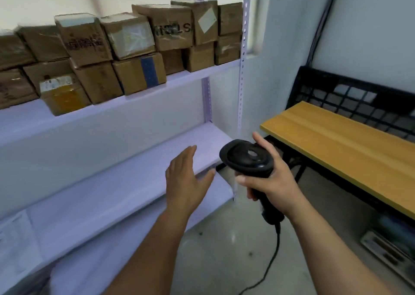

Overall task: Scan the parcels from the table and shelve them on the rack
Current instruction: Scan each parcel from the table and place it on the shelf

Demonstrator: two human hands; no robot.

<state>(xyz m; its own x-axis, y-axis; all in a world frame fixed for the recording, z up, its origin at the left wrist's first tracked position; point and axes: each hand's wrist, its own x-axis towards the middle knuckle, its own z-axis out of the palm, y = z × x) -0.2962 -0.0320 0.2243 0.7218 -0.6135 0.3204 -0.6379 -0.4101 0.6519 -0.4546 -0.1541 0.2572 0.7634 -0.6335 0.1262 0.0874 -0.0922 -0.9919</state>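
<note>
Parcels (pixel 132 54), brown cardboard boxes, sit stacked two high along the upper shelf of the rack (pixel 242 54), packed tight, some tilted. None is in either hand. Right hand (pixel 272 185) grips the black scanner (pixel 247 157) by its handle, w/ the cable (pixel 272 258) trailing down toward the floor. Left hand (pixel 186 182) is open, fingers straight, palm down over the front edge of the lower shelf (pixel 101 189); can't tell if it touches. Yellow counter (pixel 336 146) stands just beside the rack, on the right. Looks like a between-parcels moment. Prob. best: free left hand goes to the counter, turns the label up, scanner aimed square at the barcode, cable kept off the shelf edge.
</note>
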